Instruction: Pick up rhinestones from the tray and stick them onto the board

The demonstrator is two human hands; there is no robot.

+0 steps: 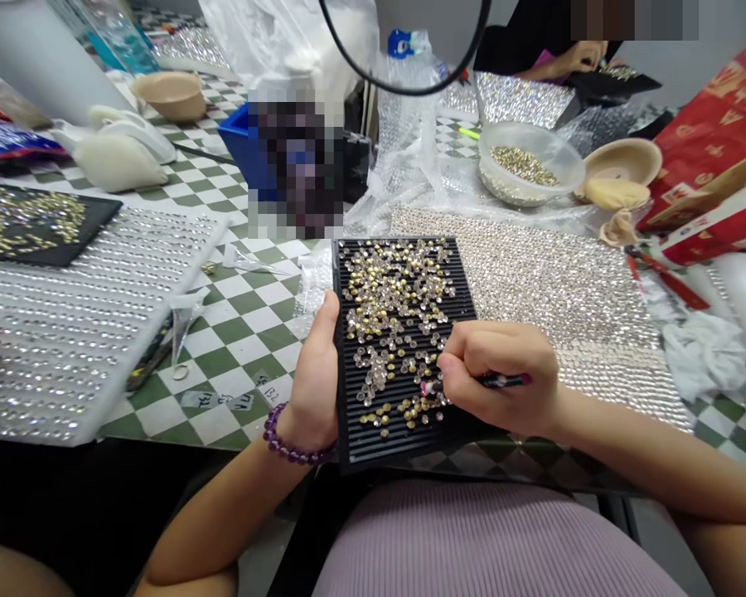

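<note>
At the far left a white sheet (80, 332) set with rows of clear stones lies on the green-and-white checked table (249, 332). A second dark tray of gold stones (37, 224) sits behind it.

Next comes the left hand (316, 381), a purple bead bracelet (292, 444) at its wrist. Its thumb lies along the left edge of the black tray (360, 448) and its fingers are hidden underneath, so it clasps the tray from the side. The tray sits at the near edge of the table, in front of the person's body, with its long axis running away from them.

Loose rhinestones (398, 307), gold and clear, are scattered over the tray's ridges, thick in the upper half and thinner toward the near end.

The right hand (503, 352) is curled tightly around a pen (503, 381), which it grips as if for writing. The pen lies nearly level, with its dark shaft out to the right and its pink tip pointing left. The tip rests among the stones in the lower right part of the tray. Most of the stones therefore lie to the left of and beyond the fingertips, and the right hand is the one closer to them.

Further right a glittering sheet (565, 290) is spread flat, with a clear plastic bowl (528, 166) of stones behind it. Another person's hand (581, 56) works at the far edge.
</note>
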